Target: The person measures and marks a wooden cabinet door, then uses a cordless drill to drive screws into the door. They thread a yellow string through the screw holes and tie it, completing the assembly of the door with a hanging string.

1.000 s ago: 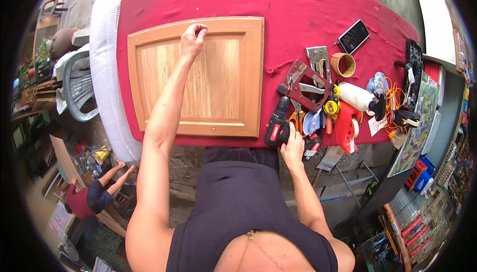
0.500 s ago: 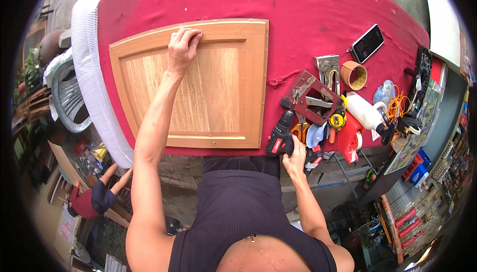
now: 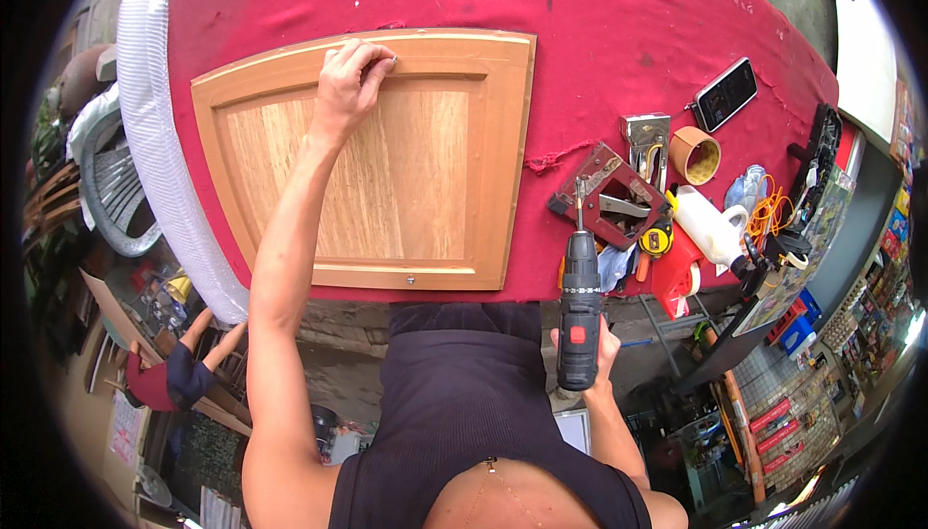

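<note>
A wooden cabinet door (image 3: pixel 387 181) with a framed panel lies flat on the red cloth. At its far rail my left hand (image 3: pixel 346 89) is closed in a pinch around a small silvery piece (image 3: pixel 393 59), mostly covered by the fingertips. A small metal knob or screw (image 3: pixel 410 279) sits on the near rail. Beyond the table's near edge, to the right of my body, my right hand (image 3: pixel 607 345) grips a black cordless drill (image 3: pixel 580 311). Its long bit (image 3: pixel 580 202) points away from me, above the tools. The drill hides part of the right hand.
On the table's right lie a red staple gun (image 3: pixel 607 195), a tape roll (image 3: pixel 694 155), a tape measure (image 3: pixel 656 239), a white spray bottle (image 3: pixel 706 220), orange cord (image 3: pixel 769 210) and a phone (image 3: pixel 726 96). White padding (image 3: pixel 164 142) edges the left. Another person (image 3: pixel 164 374) crouches at lower left.
My right hand has lifted the drill off the tools and brought it back toward me, its bit now pointing away. My left hand stays at the far rail, still pinching.
</note>
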Demonstrator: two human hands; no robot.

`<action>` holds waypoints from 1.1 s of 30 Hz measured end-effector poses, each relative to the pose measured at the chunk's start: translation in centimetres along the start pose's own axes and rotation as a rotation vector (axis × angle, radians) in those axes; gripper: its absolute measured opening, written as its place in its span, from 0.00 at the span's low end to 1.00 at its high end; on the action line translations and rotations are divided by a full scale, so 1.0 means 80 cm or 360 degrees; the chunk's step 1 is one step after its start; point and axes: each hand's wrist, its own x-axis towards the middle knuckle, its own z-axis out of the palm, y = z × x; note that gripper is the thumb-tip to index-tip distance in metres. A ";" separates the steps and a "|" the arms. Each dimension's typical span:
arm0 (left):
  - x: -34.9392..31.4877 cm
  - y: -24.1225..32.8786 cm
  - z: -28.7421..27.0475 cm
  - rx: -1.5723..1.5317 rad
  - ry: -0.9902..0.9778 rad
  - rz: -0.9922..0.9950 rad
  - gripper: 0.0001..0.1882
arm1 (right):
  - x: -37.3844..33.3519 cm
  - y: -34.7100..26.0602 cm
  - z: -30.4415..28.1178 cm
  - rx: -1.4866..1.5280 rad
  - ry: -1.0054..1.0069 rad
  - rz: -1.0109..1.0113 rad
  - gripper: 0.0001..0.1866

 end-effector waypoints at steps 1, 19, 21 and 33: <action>0.000 0.000 -0.001 0.0000 -0.0010 0.0001 0.02 | 0.008 -0.013 -0.008 0.0066 -0.0043 0.0033 0.18; -0.002 -0.011 0.016 0.0029 0.0313 0.0156 0.03 | 0.226 -0.180 0.034 0.0706 -0.0730 0.0355 0.14; -0.004 -0.012 0.018 0.0036 0.0329 0.0156 0.04 | 0.234 -0.183 0.040 0.0612 -0.0721 0.0189 0.10; -0.006 -0.016 0.018 -0.0056 0.0368 0.0160 0.04 | 0.247 -0.198 0.027 0.0237 -0.0757 0.0018 0.18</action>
